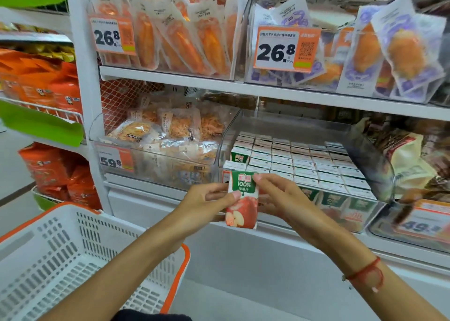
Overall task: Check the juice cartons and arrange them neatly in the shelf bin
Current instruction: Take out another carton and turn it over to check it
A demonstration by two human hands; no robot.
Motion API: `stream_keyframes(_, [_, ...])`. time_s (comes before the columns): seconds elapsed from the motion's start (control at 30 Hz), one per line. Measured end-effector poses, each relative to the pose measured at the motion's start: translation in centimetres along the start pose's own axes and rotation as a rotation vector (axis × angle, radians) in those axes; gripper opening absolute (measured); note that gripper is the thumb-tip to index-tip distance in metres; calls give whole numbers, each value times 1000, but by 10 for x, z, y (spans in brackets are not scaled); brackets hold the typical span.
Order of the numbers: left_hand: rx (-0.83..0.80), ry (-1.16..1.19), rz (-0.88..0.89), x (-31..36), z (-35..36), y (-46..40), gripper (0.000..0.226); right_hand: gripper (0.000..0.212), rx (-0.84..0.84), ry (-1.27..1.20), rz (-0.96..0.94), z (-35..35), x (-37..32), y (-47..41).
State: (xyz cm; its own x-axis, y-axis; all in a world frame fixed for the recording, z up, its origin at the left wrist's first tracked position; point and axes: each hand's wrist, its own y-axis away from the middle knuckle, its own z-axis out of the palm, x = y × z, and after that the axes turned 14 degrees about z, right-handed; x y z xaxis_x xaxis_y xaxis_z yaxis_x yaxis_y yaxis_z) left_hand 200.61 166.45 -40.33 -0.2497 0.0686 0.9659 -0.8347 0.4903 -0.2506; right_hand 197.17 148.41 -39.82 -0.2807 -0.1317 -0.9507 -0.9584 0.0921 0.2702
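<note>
A small apple juice carton [241, 200], green on top with a red apple picture below, is held upright in front of the shelf. My left hand [207, 202] grips its left side with thumb across the front. My right hand [275, 196] pinches its upper right corner and side. Just behind it, a clear plastic shelf bin [372, 160] holds several rows of the same cartons [304, 165] standing packed together. One carton [239, 156] at the bin's left rear stands with its green face showing.
A white plastic basket with an orange rim [80, 260] sits at lower left, near my left forearm. Neighbouring clear bins hold bagged snacks [170, 130] on the left and brown packets [411, 155] on the right. The upper shelf carries orange price tags [285, 49].
</note>
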Motion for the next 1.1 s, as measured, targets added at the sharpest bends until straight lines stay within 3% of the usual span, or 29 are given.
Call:
stream_keyframes(0.07, [53, 58, -25, -5, 3, 1, 9, 31, -81, 59, 33, -2, 3, 2])
stream_keyframes(0.3, [175, 103, -15, -12, 14, -2, 18, 21, -86, 109, -56, -9, 6, 0])
stream_keyframes(0.43, [264, 125, 25, -14, 13, -7, 9, 38, -168, 72, -77, -7, 6, -1])
stream_keyframes(0.57, [295, 89, 51, -17, 13, -10, 11, 33, -11, 143, -156, 2, 6, -1])
stream_keyframes(0.7, [332, 83, 13, -22, 15, -15, 20, 47, 205, 321, -238, 6, 9, -2])
stream_keyframes(0.87, [326, 56, -28, -23, 12, -18, 28, 55, 248, 315, -219, 4, 14, -1])
stream_keyframes(1.1, [131, 39, 18, -17, 7, -17, 25, 13, 98, -19, -127, -10, 8, 3])
